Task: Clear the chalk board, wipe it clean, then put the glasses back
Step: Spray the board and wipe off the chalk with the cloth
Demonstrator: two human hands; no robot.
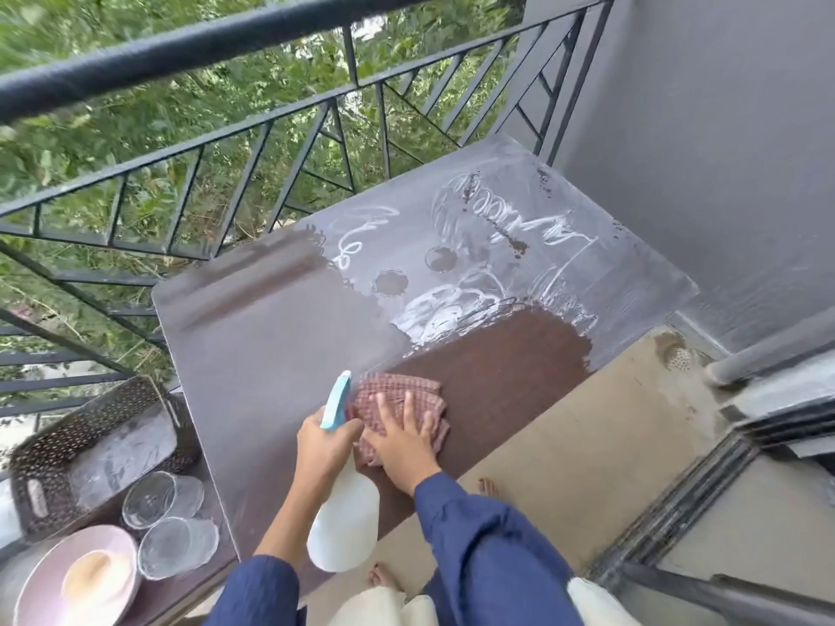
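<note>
The right hand (403, 445) lies flat and spread on the checked cloth (397, 399), pressing it to the near edge of the chalk board (280, 336) so the wet patch wipes clean; chalk marks remain far right. The left hand (323, 449) grips the spray bottle (345, 512), kept ready for more wetting. The glasses (169, 519) wait off the board, near left, beside a basket (90, 445)

Board (280, 336) is wide open for a hand, nothing on it. Left edge is crowded though: basket (54, 463), what look like glass dishes (165, 492), pink bowl (113, 548). Railing (253, 128) blocks the far side.
</note>
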